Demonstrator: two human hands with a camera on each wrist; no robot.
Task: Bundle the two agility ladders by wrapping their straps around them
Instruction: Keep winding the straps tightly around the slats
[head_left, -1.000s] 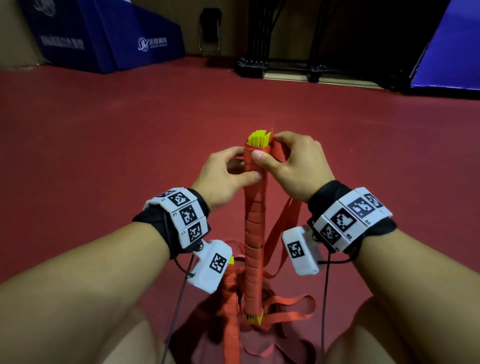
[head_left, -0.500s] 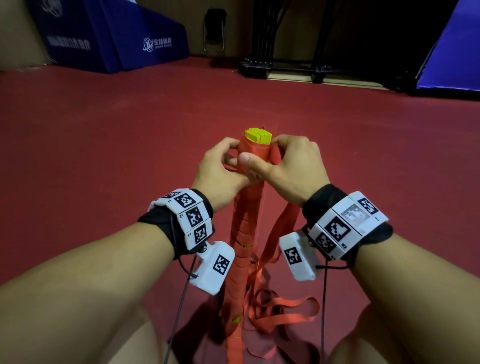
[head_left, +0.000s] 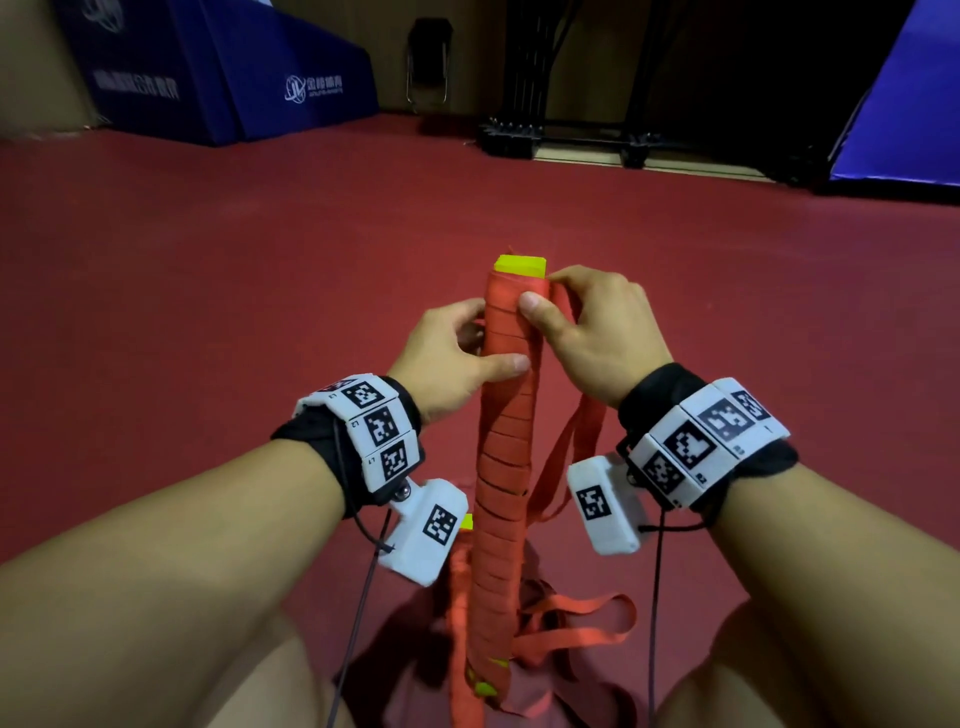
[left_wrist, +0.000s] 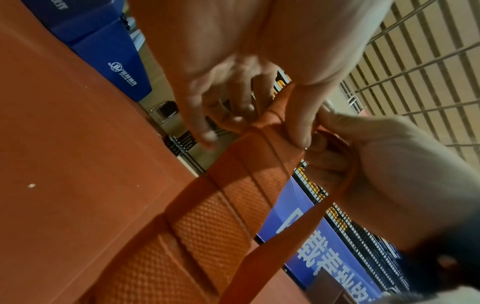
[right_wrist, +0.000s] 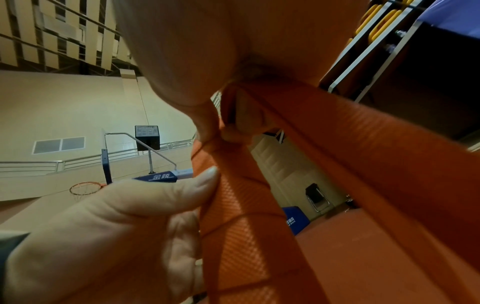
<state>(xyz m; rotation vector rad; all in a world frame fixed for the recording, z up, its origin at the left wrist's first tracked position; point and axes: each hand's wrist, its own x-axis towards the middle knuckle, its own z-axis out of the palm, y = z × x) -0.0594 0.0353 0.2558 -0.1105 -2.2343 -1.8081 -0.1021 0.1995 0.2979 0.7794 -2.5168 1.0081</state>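
Observation:
I hold one agility ladder bundle (head_left: 506, 467) upright in front of me, its yellow rungs (head_left: 519, 265) poking out of tight red-orange strap wraps. My left hand (head_left: 457, 358) grips it below the top, thumb across the front and fingers behind. My right hand (head_left: 592, 327) pinches the strap (head_left: 569, 457) against the top edge, and the loose strap hangs down from it. In the left wrist view the bundle (left_wrist: 233, 195) runs up to both hands. The right wrist view shows the strap (right_wrist: 363, 164) close up. The second ladder (head_left: 460, 592) lies low behind the bundle, mostly hidden.
Loose strap loops (head_left: 576, 618) lie on the red floor (head_left: 208, 312) between my knees. Blue padded mats (head_left: 234, 78) stand at the far left and a blue banner (head_left: 904, 114) at the far right. A black metal rack base (head_left: 561, 137) sits at the back.
The bundle has swung back upright after leaning half a second ago. My left thumb has slid lower down the bundle, and my right thumb now sits at the top edge.

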